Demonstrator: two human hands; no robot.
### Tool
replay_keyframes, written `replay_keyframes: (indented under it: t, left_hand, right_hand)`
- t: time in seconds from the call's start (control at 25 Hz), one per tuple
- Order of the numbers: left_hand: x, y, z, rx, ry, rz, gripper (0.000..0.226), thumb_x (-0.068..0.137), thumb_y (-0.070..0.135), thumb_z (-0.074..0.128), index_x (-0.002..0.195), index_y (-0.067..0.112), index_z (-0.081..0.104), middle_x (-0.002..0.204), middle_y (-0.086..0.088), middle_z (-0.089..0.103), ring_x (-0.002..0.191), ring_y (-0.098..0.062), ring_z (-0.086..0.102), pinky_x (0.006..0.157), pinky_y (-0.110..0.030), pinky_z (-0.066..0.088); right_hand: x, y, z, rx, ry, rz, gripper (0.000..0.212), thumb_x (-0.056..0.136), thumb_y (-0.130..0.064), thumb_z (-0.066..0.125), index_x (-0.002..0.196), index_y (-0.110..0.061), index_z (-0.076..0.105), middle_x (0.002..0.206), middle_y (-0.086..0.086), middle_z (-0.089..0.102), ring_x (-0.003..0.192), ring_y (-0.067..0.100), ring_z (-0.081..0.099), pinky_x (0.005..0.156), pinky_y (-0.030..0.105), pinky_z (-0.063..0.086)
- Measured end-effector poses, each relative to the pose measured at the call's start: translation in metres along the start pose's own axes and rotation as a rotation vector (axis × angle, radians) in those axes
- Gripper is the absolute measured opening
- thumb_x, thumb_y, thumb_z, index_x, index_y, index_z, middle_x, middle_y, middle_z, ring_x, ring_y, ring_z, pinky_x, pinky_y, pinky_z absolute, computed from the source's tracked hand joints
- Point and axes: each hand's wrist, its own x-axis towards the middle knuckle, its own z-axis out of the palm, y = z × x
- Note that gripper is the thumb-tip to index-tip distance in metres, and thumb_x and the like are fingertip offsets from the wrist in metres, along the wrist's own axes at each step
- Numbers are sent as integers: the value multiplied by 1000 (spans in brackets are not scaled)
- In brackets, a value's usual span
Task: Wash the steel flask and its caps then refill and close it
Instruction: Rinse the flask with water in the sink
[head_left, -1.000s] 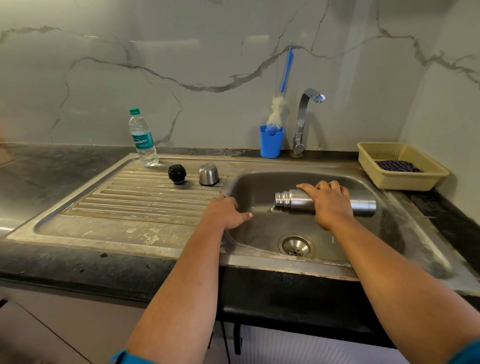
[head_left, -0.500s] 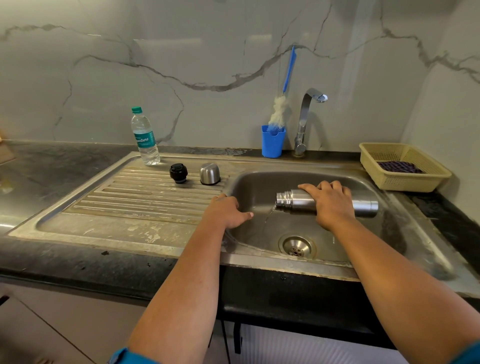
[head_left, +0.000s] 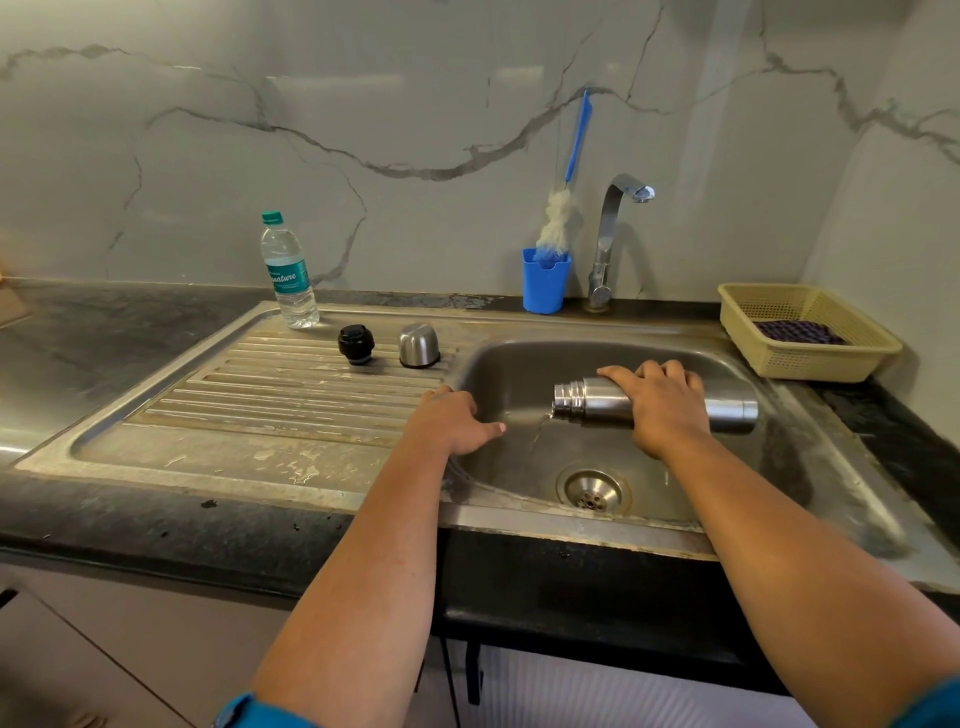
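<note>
Head view: against the frames from a second ago we log almost no change. The steel flask (head_left: 592, 402) lies at the same near-horizontal tilt over the sink (head_left: 519, 374), mouth pointing toward the drainboard (head_left: 291, 395), and a thin stream of water (head_left: 537, 431) runs from its mouth down toward the drain (head_left: 594, 488). We judge the emptying or rinse-out step to be under way and nearly spent, with the refill and capping yet to come.

The right hand (head_left: 662, 410) wraps over the flask's middle from above, fingers curled round the body in a firm grip. The left hand (head_left: 449, 423) rests on the sink's left rim, fingers loosely bent, holding nothing.

Left of the sink, on the drainboard, stand the black inner cap (head_left: 356, 343) and the steel outer cap (head_left: 418, 345), just beside each other, with the water bottle (head_left: 289, 273) behind them. Behind the sink stands the bottle brush (head_left: 558, 223) in a blue cup (head_left: 544, 283) next to the tap (head_left: 613, 228).
</note>
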Motion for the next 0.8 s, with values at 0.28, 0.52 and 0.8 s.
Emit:
replay_keyframes:
  t: [0.28,0.52,0.8]
  left_hand:
    - [0,0,0,-8,7,-4,57,89,56,61,131,17,58,143,-10,47,135,-28,40,112,-45,37]
    - [-2,1,0,-5,11,2,56,90,55,62,131,17,58,141,-9,47,134,-28,41,111,-44,37]
    - [-2,1,0,2,11,5,54,90,55,62,128,17,59,138,-9,48,131,-28,43,110,-45,39]
  right_hand:
    - [0,1,0,14,-10,11,85,78,-14,70,144,-44,26,121,2,49,114,24,39,102,40,32]
    - [1,0,1,10,-17,8,86,78,-13,70,144,-44,26,121,2,48,115,24,39,103,40,32]
    - [1,1,2,13,-2,0,83,79,-13,69,144,-43,28,120,1,49,114,24,39,104,41,32]
